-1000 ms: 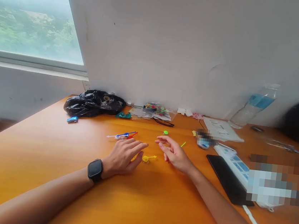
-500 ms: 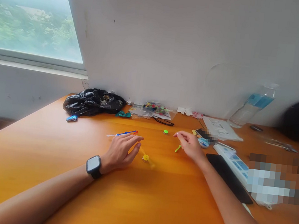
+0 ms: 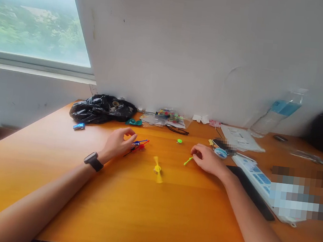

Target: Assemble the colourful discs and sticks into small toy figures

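Observation:
My left hand (image 3: pixel 119 141), a dark watch on its wrist, is over the left of the desk with curved fingers apart. Beside its fingertips lie a thin blue plastic piece (image 3: pixel 137 142) and a red plastic piece (image 3: pixel 142 146); the hand hides part of the blue one. My right hand (image 3: pixel 208 158) is closed, its fingertips pinching the upper end of a light-green plastic stick (image 3: pixel 188 161). Between the hands, a yellow two-bladed propeller (image 3: pixel 157 169) stands on the desk, its blades slightly blurred. A small green round piece (image 3: pixel 179 141) sits farther back.
A black plastic bag (image 3: pixel 101 109) and clear packets of coloured parts (image 3: pixel 169 118) lie along the wall. On the right are a white power strip (image 3: pixel 255 177), a black flat slab (image 3: pixel 251 193), a phone (image 3: pixel 222 144) and a leaning clear bottle (image 3: pixel 282 111). A small blue packet (image 3: pixel 79 126) is at left.
My left hand has moved left and back, away from the yellow propeller, uncovering the red piece. The propeller's blades show more clearly. The green stick has shifted slightly left at my right fingertips.

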A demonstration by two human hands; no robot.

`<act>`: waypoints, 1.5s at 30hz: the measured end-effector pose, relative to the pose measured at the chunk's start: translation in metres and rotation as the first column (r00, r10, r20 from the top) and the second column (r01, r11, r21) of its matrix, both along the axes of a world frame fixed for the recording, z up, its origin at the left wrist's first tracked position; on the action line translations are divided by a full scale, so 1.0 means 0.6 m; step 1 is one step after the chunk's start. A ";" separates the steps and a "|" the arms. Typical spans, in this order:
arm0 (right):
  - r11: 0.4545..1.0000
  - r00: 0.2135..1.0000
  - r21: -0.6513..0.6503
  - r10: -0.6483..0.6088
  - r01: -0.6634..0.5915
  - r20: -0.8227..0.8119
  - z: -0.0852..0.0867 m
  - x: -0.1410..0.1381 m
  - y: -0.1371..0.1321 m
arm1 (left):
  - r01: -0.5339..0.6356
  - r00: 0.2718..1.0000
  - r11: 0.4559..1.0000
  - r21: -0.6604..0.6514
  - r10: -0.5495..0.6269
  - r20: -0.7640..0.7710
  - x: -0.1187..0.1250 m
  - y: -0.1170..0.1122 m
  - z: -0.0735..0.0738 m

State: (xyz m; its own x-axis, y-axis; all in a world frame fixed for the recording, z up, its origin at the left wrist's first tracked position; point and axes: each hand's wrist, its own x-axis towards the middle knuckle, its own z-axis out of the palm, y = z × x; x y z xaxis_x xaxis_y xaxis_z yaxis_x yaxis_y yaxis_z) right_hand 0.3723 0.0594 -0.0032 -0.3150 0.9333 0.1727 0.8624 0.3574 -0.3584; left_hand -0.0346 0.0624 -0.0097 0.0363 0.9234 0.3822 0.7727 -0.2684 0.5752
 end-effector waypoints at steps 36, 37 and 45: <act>0.962 0.966 0.136 -0.219 0.238 -0.138 -0.023 -0.038 0.004 | 0.379 0.891 0.921 0.084 -0.339 -0.300 0.011 -0.005 -0.018; 0.963 0.968 0.129 -0.220 0.236 -0.124 -0.023 -0.038 0.004 | 0.374 0.895 0.924 0.080 -0.336 -0.293 0.010 -0.005 -0.019; 0.975 0.973 0.049 -0.214 0.219 -0.085 -0.019 -0.046 -0.001 | 0.334 0.911 0.939 0.076 -0.301 -0.283 0.013 -0.001 -0.026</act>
State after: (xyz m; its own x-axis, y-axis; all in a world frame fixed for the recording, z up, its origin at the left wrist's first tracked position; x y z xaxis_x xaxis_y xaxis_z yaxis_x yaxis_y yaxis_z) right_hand 0.3448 0.0586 -0.0148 -0.0900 0.9655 0.2442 0.8916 0.1874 -0.4123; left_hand -0.0270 0.0615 -0.0250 0.4343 0.7938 0.4257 0.7539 -0.5790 0.3106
